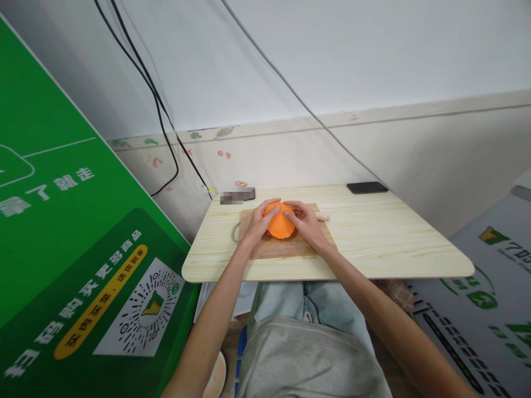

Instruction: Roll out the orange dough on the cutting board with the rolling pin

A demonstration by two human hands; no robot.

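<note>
Over the wooden board point(282, 250), both hands hold a bright orange, rounded sheet like dough point(281, 226), with an uneven lower edge. My left hand point(258, 222) grips its left side, the thumb pressed on the near face. On the opposite side my right hand point(307, 221) has its thumb on the face too, its fingers bent behind the rim. Just right of that hand a pale wooden handle point(323, 216), like a rolling pin's, sticks out; the rest of it is hidden. A metal ring-like edge point(234, 232) shows left of the board.
The light wood table point(385, 237) stands against the wall. At its back lie a black phone point(367, 188) and a partly blurred dark flat object point(238, 195). Cables point(166, 119) hang at the left. Green panel point(83, 221) and grey panel point(489, 271) flank the table.
</note>
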